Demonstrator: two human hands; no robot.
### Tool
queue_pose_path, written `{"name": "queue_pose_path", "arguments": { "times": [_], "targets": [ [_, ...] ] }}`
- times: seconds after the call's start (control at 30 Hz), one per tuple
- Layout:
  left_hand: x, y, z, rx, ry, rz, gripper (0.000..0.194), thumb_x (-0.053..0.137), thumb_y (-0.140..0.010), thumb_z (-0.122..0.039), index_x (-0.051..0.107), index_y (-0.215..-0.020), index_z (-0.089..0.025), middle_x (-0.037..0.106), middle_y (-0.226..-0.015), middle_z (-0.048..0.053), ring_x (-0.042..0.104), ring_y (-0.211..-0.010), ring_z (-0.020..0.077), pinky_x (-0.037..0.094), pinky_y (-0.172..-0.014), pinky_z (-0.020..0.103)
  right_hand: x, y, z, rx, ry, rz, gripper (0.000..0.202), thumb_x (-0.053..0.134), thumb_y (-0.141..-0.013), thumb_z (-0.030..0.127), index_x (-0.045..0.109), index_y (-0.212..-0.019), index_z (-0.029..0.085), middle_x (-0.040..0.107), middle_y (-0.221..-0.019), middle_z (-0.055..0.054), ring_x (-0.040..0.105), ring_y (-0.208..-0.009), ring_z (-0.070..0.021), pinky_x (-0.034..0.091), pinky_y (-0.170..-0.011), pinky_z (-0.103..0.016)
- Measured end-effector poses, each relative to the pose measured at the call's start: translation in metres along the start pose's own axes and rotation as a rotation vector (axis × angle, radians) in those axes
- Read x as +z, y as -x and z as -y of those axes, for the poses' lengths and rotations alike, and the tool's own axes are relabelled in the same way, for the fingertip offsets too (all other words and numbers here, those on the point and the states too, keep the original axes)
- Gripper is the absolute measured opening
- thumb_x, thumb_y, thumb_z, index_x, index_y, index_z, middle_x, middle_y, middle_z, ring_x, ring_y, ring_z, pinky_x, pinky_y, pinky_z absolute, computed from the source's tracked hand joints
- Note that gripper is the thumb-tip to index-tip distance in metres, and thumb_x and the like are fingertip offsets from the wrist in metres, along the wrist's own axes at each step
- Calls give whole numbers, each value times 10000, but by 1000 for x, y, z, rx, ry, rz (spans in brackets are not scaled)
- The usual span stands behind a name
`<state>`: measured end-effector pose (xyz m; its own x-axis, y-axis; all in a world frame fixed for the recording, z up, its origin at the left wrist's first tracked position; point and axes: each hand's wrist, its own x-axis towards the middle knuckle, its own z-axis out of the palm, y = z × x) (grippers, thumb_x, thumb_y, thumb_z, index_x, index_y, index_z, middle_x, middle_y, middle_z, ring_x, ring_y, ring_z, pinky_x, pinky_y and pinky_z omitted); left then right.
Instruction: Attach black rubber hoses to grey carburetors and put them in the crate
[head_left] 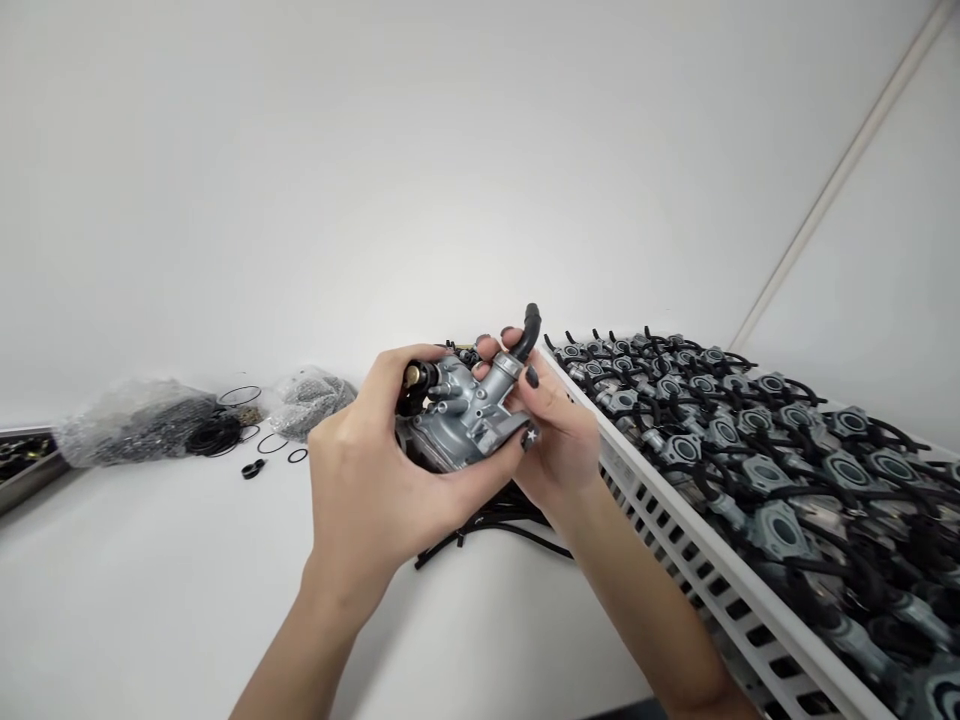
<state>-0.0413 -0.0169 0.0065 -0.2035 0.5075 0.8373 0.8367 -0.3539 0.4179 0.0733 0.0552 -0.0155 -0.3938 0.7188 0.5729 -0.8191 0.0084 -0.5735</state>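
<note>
My left hand [382, 470] is wrapped round a silvery metal carburetor [457, 415], thumb along its near side. The carburetor is tilted, held up above the white table [247, 590]. On its top end sits a curved black rubber cap [529, 335], pointing upward. My right hand [559, 425] is closed about the base of this cap, thumb on the near side and fingers behind. A brass fitting [412, 375] shows at the carburetor's left, beside my left fingers. Part of the body is hidden by my left hand.
A white slotted basket [675, 520] full of carburetors with black hoses stands at the right. Black hoses [517, 520] lie beneath my hands. Plastic bags of small parts [142, 420], black rings [271, 442] and a metal tray [30, 470] are at the left. A wall rises behind.
</note>
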Motion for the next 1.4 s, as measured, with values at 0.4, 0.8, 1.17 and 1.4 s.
{"name": "queue_pose_path", "arguments": {
  "times": [0.4, 0.8, 1.17, 1.4],
  "targets": [
    [2, 1, 0, 8, -23, -9, 536, 804, -581, -397, 619, -1061, -246, 716, -872, -10, 653, -655, 155, 508, -549, 270, 1, -3, -2, 12, -105, 11, 189, 771, -761, 203, 697, -923, 265, 718, -955, 52, 684, -835, -66, 551, -852, -160],
    [0, 2, 0, 33, -39, -16, 547, 801, -579, -412, 614, -1070, -263, 730, -950, -5, 674, -693, 165, 524, -562, 276, 3, 0, -1, 14, -55, -31, 214, 779, -756, 232, 657, -927, 271, 668, -1007, 31, 664, -844, -89, 550, -842, -193],
    [6, 8, 1, 279, -61, -180, 550, 765, -608, -453, 571, -1098, -296, 703, -791, -25, 676, -621, 187, 529, -556, 338, -3, 2, 4, -110, 57, 101, 229, 819, -728, 330, 651, -884, 326, 563, -926, 12, 588, -814, -148, 557, -764, -302],
    [8, 10, -2, 377, -70, -238, 624, 771, -628, -458, 550, -1201, -344, 768, -1000, -1, 717, -688, 228, 563, -575, 395, -4, 3, 9, -130, 110, 157, 254, 829, -692, 385, 640, -852, 328, 526, -863, 3, 563, -752, -174, 546, -767, -360]
  ]
}}
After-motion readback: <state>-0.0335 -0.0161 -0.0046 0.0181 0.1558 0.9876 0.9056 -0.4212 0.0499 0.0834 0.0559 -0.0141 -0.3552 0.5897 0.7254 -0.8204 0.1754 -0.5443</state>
